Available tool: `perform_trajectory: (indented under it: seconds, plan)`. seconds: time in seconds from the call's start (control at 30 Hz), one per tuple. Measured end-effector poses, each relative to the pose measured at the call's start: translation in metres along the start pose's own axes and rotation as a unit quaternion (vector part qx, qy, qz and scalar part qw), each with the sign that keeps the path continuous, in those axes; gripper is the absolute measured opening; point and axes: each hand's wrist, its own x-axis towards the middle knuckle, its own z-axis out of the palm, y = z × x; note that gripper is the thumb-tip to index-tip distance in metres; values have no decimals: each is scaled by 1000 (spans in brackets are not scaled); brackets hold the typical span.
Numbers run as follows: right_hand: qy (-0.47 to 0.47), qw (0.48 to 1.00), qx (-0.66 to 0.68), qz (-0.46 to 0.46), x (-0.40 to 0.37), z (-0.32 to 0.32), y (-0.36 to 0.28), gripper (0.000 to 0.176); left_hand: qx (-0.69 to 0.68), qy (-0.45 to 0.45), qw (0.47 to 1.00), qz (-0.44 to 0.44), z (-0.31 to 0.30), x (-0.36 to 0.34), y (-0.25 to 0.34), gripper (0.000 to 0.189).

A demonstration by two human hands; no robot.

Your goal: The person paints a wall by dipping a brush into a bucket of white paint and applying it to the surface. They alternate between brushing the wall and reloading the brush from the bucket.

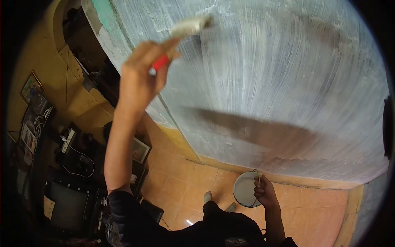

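My left hand [140, 78] is raised at the upper left, fingers closed round the red handle of a paintbrush [191, 25]. The brush is blurred, its pale bristle end overlapping the upper part of the wall [255, 82]. Streaky white strokes run down this grey-blue wall. Low on the right, my right hand [265, 192] is closed on the thin wire handle of a pail [235, 195]. Whitish liquid shows inside the pail, which hangs close to the foot of the wall.
Orange floor tiles [173, 189] lie below, with my feet [208, 196] near the pail. On the left stand a television [68, 206], a power strip [68, 140] with cables, and a framed picture [140, 150]. A dark doorway [88, 45] opens beside the wall.
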Motion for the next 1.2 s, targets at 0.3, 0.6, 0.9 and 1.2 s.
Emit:
perform_trajectory:
  seconds: [0.3, 0.6, 0.9, 1.2]
  plan:
    - [-1, 1000, 9, 18, -1, -3, 0, 34, 80, 31, 994, 63, 97, -77, 10, 44]
    - [16, 1000, -20, 15, 4, -12, 1, 34, 16, -134, 991, 15, 222, -366, 99, 43]
    - [70, 996, -46, 14, 5, -5, 0, 37, -112, -310, 940, -83, 262, -473, 126, 32]
    - [57, 997, -47, 34, 11, 0, 0, 32, -45, -87, 988, -115, 200, -353, 100, 47]
